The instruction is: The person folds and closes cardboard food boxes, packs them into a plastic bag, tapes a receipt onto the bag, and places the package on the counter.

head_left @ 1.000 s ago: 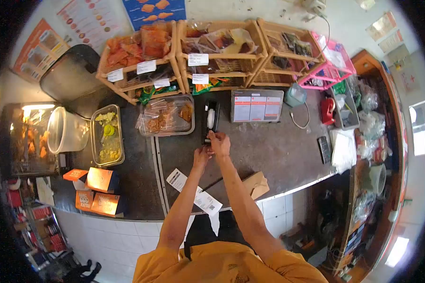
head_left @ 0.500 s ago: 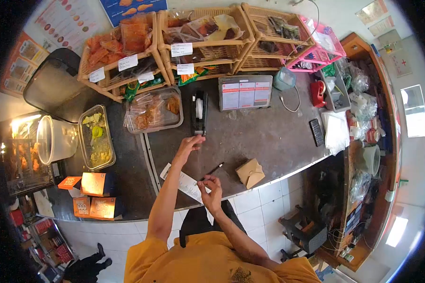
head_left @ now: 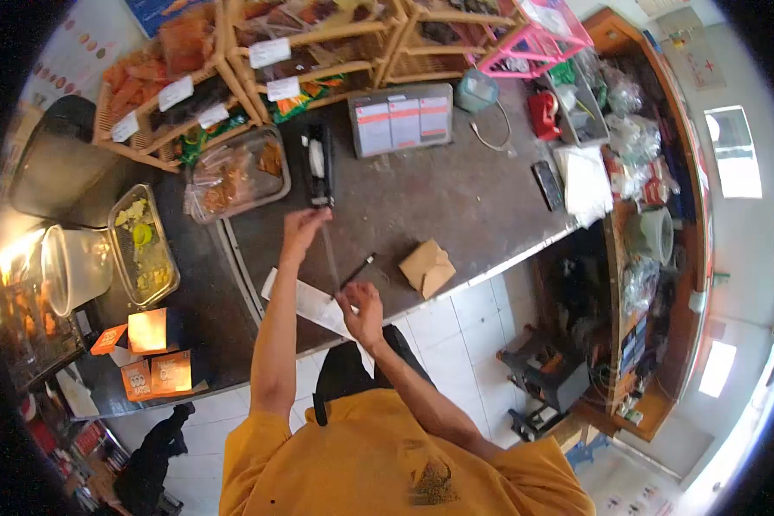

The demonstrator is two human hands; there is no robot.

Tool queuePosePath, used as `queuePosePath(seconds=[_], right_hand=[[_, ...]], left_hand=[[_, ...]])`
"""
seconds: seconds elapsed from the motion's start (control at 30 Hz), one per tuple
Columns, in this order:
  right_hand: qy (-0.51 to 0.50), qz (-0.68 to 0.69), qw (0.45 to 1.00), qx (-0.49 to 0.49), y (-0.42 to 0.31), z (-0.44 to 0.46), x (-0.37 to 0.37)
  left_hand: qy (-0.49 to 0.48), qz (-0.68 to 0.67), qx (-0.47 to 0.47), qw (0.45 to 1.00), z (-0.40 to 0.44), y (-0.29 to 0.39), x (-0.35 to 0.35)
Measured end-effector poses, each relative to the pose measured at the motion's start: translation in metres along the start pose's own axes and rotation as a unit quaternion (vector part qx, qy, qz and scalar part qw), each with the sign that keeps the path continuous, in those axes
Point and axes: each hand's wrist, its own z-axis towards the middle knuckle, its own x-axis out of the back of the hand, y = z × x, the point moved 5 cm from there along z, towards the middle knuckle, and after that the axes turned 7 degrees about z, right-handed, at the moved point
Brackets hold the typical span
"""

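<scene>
My left hand (head_left: 303, 236) is closed at the front end of the black tape dispenser (head_left: 316, 163), its fingertips pinching a strip of clear tape (head_left: 330, 258). The strip runs taut down to my right hand (head_left: 363, 311), which holds its lower end between thumb and finger. Under the hands lies a long white paper slip (head_left: 305, 303), partly hidden by my left forearm. A dark pen (head_left: 358, 269) rests just above my right hand. To the right of it stands a folded brown cardboard box (head_left: 427, 268) near the counter edge.
Wicker racks (head_left: 305, 43) with packets line the back. A plastic tub (head_left: 241, 172) of packets, a tray of food (head_left: 144, 245) and orange boxes (head_left: 156, 353) are at left. A framed sign (head_left: 401, 120) and black phone-like device (head_left: 547, 186) lie further right. Another person's dark-clothed legs (head_left: 150, 456) show lower left.
The view has shifted, so the counter items appear further left and higher. A clear tape strip now shows stretched between my two hands. The box, pen and slip stay in place.
</scene>
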Motion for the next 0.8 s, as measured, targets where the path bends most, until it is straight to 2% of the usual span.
queuePosePath(seconds=[0.03, 0.07, 0.17, 0.2, 0.3, 0.37, 0.4, 0.43, 0.47, 0.57, 0.6, 0.7, 0.73, 0.8], right_hand=[[-0.009, -0.015, 1.000, 0.011, 0.005, 0.007, -0.001], [-0.020, -0.028, 0.999, 0.026, 0.008, 0.016, -0.002], [-0.050, -0.074, 0.995, 0.042, 0.017, 0.012, -0.009], [-0.060, -0.094, 0.993, 0.048, 0.019, 0.016, -0.007], [-0.054, -0.006, 0.998, -0.020, 0.035, 0.018, 0.029], [-0.080, 0.047, 0.994, -0.059, 0.004, 0.018, 0.086], [-0.082, 0.048, 0.995, -0.028, 0.001, 0.017, 0.114], [-0.086, 0.049, 0.995, 0.001, 0.001, 0.013, 0.141], [-0.088, 0.055, 0.993, -0.048, 0.006, 0.009, 0.167], [-0.114, 0.086, 0.980, -0.136, 0.048, 0.008, 0.220], [-0.113, 0.117, 0.974, -0.159, 0.062, 0.012, 0.228], [-0.134, 0.083, 0.974, -0.162, 0.116, 0.023, 0.233], [-0.116, 0.085, 0.983, -0.118, 0.143, 0.026, 0.232], [-0.148, 0.074, 0.982, -0.085, 0.183, 0.036, 0.215]], left_hand=[[0.039, 0.071, -0.025, 0.996, 0.003, 0.005, 0.002], [0.072, 0.067, -0.047, 0.994, -0.002, 0.014, 0.002], [0.121, 0.303, -0.046, 0.944, 0.006, -0.004, -0.001], [0.124, 0.311, -0.031, 0.942, 0.007, -0.004, -0.002], [0.085, 0.068, 0.030, 0.994, -0.009, -0.014, -0.003], [0.072, 0.048, 0.003, 0.996, -0.041, 0.031, -0.012], [0.065, 0.039, -0.004, 0.997, -0.058, 0.052, -0.025], [0.068, 0.011, -0.061, 0.996, -0.067, 0.070, -0.043], [0.071, -0.018, -0.119, 0.990, -0.072, 0.088, -0.063], [0.014, 0.055, -0.109, 0.992, -0.065, 0.114, -0.125], [0.012, 0.126, -0.091, 0.988, -0.061, 0.117, -0.141], [-0.004, 0.154, -0.013, 0.988, -0.042, 0.059, -0.182], [0.001, 0.165, 0.032, 0.986, -0.042, 0.042, -0.188], [0.006, 0.148, 0.106, 0.983, -0.040, 0.011, -0.197]])
